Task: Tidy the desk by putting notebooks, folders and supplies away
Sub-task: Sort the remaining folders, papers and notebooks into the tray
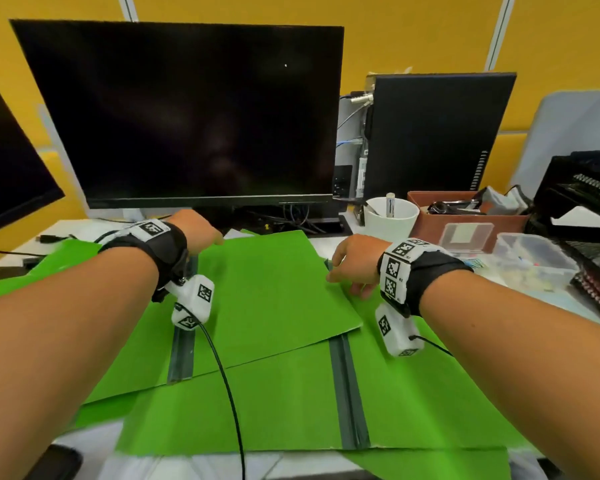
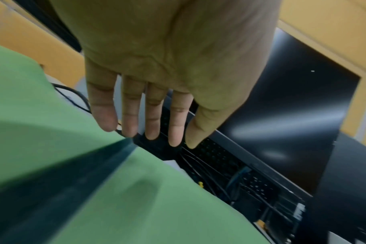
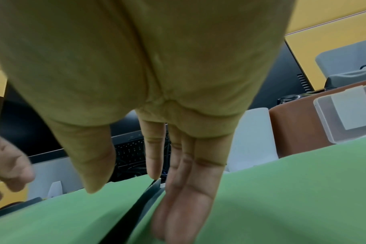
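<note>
folders first: my left hand (image 1: 196,226) hovers with straight, loose fingers over the far edge of the upper green folder (image 1: 271,296), holding nothing. my right hand (image 1: 355,263) lays straight fingers beside its grey spine (image 3: 144,194). best i square both folders, lower green folder (image 1: 257,407) underneath, before lifting. they lie flat, spread open on the desk, spines running away from me toward the monitor (image 1: 187,112).
</note>
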Demonstrator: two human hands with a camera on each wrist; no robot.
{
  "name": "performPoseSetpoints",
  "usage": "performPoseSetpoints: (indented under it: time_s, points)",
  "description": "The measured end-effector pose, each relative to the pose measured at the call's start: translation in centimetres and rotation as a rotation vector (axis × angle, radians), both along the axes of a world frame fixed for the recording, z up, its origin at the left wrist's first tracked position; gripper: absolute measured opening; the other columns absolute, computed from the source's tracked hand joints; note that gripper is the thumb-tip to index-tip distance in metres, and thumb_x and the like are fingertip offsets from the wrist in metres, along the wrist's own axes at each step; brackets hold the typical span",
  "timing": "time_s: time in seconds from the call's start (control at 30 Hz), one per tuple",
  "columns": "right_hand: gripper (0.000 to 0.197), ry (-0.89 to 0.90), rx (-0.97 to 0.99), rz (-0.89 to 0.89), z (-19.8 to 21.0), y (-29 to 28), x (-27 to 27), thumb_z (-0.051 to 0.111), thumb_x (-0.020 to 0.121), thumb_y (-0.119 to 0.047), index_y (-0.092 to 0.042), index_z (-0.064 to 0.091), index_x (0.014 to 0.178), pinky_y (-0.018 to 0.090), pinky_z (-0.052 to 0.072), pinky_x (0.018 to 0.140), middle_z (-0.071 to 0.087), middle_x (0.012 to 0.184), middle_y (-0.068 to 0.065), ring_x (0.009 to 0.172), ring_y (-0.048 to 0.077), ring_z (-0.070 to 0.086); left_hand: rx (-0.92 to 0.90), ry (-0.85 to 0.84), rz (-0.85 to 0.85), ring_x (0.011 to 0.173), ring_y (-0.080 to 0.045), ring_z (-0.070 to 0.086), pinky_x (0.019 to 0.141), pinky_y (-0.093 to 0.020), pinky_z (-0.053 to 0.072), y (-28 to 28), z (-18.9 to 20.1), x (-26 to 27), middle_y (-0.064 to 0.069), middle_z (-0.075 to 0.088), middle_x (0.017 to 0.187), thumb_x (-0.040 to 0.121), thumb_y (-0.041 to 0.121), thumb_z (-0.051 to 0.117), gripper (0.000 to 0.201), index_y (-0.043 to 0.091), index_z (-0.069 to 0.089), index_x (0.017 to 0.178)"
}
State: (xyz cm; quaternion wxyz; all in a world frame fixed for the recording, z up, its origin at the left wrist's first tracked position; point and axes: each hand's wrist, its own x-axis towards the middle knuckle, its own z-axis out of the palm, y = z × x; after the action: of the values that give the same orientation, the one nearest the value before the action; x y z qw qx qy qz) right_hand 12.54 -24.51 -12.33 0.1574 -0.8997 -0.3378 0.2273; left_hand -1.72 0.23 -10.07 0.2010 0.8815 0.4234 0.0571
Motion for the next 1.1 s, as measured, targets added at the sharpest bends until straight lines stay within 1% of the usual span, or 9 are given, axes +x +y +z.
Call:
performPoseSetpoints:
  time_s: [0.07,0.2,0.27,0.4,0.53,0.73,0.83,0.97,1.1]
  points:
    - [0.044,0.011,0.007,-0.033,-0.1,0.5,-0.1,0.07,0.097,-0.032,-0.003,0.059,0.129,0.049,0.064,0.08,0.077,0.093,0.019,0.086,0.034,0.077,0.023,0.008,0.056,0.101,-0.035,0.067,0.084,-0.041,0.06,1.3,-0.7,-1.3,-0.017,0.068,0.113,0.091,0.027,0.071,0.033,0.001,0.068,0.111]
    - [0.05,0.087,0.078,-0.077,-0.1,1.1,-0.1,0.073,0.095,-0.026,-0.004,0.054,0.136,0.049,0.064,0.079,0.075,0.098,0.02,0.087,0.034,0.077,0.044,0.102,0.095,0.062,-0.023,0.063,0.053,-0.027,0.047,4.0,-3.0,-2.8,-0.009,0.069,0.079,0.092,0.029,0.063,0.026,0.005,0.072,0.096]
    - [0.058,0.096,0.103,-0.088,-0.3,1.3,-0.1,0.073,0.095,-0.022,-0.005,0.048,0.144,0.046,0.065,0.075,0.073,0.097,0.019,0.079,0.032,0.077,-0.037,0.077,0.132,0.052,-0.022,0.062,0.053,-0.026,0.051,4.4,-3.9,-3.2,-0.009,0.069,0.066,0.091,0.027,0.066,0.024,0.004,0.071,0.085]
    - [0.07,0.06,0.09,-0.088,-0.7,1.7,0.1,0.074,0.094,-0.013,-0.011,0.04,0.155,0.036,0.064,0.059,0.07,0.072,0.014,0.05,0.02,0.065,-0.164,0.009,0.18,0.057,-0.026,0.06,0.063,-0.037,0.057,4.1,-4.7,-3.8,-0.013,0.066,0.064,0.091,0.016,0.067,0.022,0.0,0.067,0.076]
    - [0.068,0.022,0.064,-0.071,-1.3,2.1,0.3,0.075,0.092,-0.01,-0.013,0.044,0.153,0.042,0.065,0.067,0.071,0.073,0.014,0.054,0.022,0.065,-0.167,-0.004,0.161,0.056,-0.024,0.059,0.055,-0.027,0.05,3.7,-4.4,-4.0,-0.012,0.066,0.063,0.092,0.012,0.067,0.02,0.0,0.068,0.076]
    - [0.076,0.03,0.104,-0.09,-0.9,1.9,0.0,0.076,0.092,-0.015,-0.014,0.036,0.157,0.034,0.062,0.056,0.07,0.074,0.013,0.052,0.019,0.064,-0.125,-0.068,0.125,0.054,-0.02,0.06,0.046,-0.022,0.045,2.8,-1.3,-4.3,-0.011,0.07,0.071,0.09,0.01,0.07,0.014,-0.002,0.071,0.084]
    - [0.067,0.031,0.14,-0.096,-0.2,1.7,0.0,0.076,0.092,-0.021,-0.01,0.045,0.15,0.035,0.063,0.057,0.072,0.083,0.013,0.055,0.021,0.065,-0.054,-0.085,0.09,0.06,-0.02,0.066,0.053,-0.023,0.049,2.5,0.9,-4.8,-0.01,0.076,0.079,0.087,0.015,0.068,0.016,0.002,0.075,0.081]
    - [0.036,0.076,0.171,-0.073,0.5,1.2,-0.4,0.074,0.094,-0.033,-0.006,0.066,0.117,0.046,0.065,0.067,0.073,0.085,0.018,0.062,0.026,0.067,-0.035,-0.258,0.039,0.081,-0.032,0.072,0.084,-0.04,0.06,2.3,2.7,-5.6,-0.018,0.076,0.089,0.087,0.008,0.066,0.014,-0.002,0.076,0.089]
    - [0.023,0.165,0.25,-0.065,1.2,0.3,-1.0,0.07,0.098,-0.028,-0.01,0.066,0.112,0.038,0.062,0.061,0.074,0.082,0.011,0.057,0.019,0.066,-0.019,-0.4,0.009,0.071,-0.027,0.066,0.087,-0.051,0.06,1.1,4.6,-6.5,-0.023,0.075,0.087,0.084,0.003,0.067,0.013,-0.007,0.074,0.089]
